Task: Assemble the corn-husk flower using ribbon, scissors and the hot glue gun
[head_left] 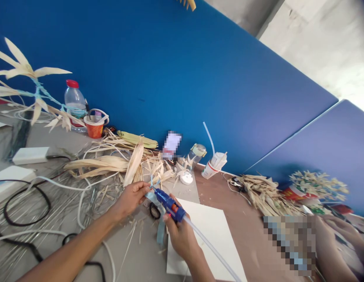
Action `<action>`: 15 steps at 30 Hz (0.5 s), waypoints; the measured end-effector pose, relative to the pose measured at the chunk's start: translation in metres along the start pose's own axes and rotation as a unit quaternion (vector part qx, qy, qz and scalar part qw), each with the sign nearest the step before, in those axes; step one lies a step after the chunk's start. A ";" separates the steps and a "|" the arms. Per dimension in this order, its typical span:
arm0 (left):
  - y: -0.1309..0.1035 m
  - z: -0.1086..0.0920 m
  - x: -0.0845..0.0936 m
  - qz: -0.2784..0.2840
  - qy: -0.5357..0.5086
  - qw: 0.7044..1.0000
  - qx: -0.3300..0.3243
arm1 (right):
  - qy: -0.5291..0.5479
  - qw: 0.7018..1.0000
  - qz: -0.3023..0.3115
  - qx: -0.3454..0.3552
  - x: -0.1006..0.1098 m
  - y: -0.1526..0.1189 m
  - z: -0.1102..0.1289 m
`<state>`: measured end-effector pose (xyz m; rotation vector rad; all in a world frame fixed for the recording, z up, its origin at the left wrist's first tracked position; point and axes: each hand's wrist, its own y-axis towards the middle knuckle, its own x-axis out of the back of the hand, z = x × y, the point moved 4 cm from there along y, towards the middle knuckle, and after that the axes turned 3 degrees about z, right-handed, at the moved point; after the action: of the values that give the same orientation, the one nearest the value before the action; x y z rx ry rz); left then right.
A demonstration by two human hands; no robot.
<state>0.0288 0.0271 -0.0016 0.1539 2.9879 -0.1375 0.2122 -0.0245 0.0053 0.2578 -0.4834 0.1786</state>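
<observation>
1. The left hand (pixel 129 201) has its fingers pinching a light-blue stem (pixel 153 182), mid-scene above the tabletop (pixel 243 231).
2. The right hand (pixel 182 239) has its fingers curled around a blue glue gun (pixel 170 205), nozzle at the stem; contact unclear.
3. A translucent glue stick (pixel 213 247) trails near right.
4. Dried husks (pixel 96 164) lie far left.

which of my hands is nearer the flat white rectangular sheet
Right. The right hand, holding a blue glue gun, is over the left part of the sheet; the left hand is left of it.
</observation>
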 end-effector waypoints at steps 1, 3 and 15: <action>0.000 0.000 0.000 -0.001 0.000 1.000 0.000 | -0.007 1.000 0.006 -0.013 -0.001 0.000 0.000; 0.000 0.000 0.000 -0.003 0.000 1.000 -0.001 | -0.023 0.999 0.012 -0.034 -0.002 0.000 0.001; 0.000 0.002 0.001 -0.019 -0.012 1.000 -0.005 | -0.040 0.999 0.008 -0.010 -0.005 0.000 0.004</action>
<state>0.0279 0.0272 -0.0037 0.0949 2.9677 -0.1284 0.2063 -0.0262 0.0062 0.2428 -0.5661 0.1802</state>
